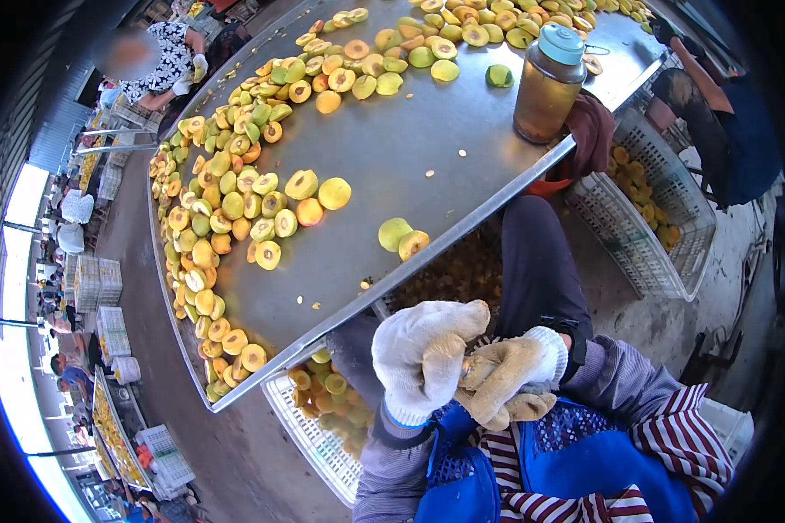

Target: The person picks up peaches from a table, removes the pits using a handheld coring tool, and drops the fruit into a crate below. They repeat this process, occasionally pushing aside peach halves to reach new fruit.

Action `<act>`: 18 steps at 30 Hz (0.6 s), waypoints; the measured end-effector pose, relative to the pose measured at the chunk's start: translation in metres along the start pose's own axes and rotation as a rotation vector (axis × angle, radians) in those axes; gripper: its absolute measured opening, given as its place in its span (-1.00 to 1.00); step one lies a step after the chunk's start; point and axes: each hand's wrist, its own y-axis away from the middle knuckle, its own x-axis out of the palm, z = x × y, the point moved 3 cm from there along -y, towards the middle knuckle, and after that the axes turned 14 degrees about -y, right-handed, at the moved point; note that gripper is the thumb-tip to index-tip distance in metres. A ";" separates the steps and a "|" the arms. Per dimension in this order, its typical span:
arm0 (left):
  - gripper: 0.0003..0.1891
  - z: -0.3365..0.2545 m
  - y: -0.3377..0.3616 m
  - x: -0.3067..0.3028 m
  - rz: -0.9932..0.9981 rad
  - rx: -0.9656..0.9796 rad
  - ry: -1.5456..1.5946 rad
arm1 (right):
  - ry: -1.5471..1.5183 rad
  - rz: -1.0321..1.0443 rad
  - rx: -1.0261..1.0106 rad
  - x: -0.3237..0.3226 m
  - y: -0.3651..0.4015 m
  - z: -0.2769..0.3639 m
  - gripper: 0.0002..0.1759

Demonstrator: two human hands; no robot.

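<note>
Stone-fruit halves (pixel 233 206) lie heaped along the left and far sides of the metal table (pixel 366 166), many cut face up, perhaps banked there so that the person in the patterned top (pixel 170 54) can reach them too; two stray halves (pixel 394 234) sit together by the near edge, closest to the hands; the gloved left hand (pixel 427 357) is raised, fingers curled, and touches the gloved right hand (pixel 510 379), whose fingers bend inward; something brownish shows between them, but I cannot tell whether it is glove fabric or a held piece, nor whether either hand is clamped on anything; held together above the lap, both hands can probably work at one spot in plain sight; the teal-lidded bottle (pixel 547 100) stands upright near the table's corner, likely for easy reach, beside a maroon cloth (pixel 593 131).

The white lattice crate (pixel 310 449), partly beneath the left corner, holds more halves; the larger crate (pixel 617 240) on the right holds yellow-orange pieces (pixel 641 196); brownish pieces (pixel 462 275) lie below the table edge between the legs, their container too shaded to make out.
</note>
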 end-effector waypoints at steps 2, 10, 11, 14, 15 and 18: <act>-0.48 -0.005 -0.001 -0.002 0.013 0.130 -0.096 | 0.065 -0.090 -0.012 0.028 0.006 0.006 -0.73; -0.50 -0.002 0.006 0.011 -0.068 -0.614 0.605 | 0.142 -0.110 -0.014 0.010 0.010 0.003 -0.77; -0.49 -0.006 0.005 0.014 -0.146 -0.805 0.599 | 0.139 -0.085 -0.033 0.015 0.008 0.005 -0.77; -0.51 -0.003 0.006 0.015 -0.181 -0.718 0.624 | 0.226 0.025 -0.026 0.007 -0.001 0.007 -0.65; -0.51 0.002 0.004 0.013 -0.189 -0.700 0.625 | 0.320 0.085 0.012 -0.019 -0.010 0.007 -0.53; -0.51 0.022 -0.006 0.003 -0.230 -0.705 0.652 | 0.270 0.125 -0.027 -0.023 -0.015 0.009 -0.48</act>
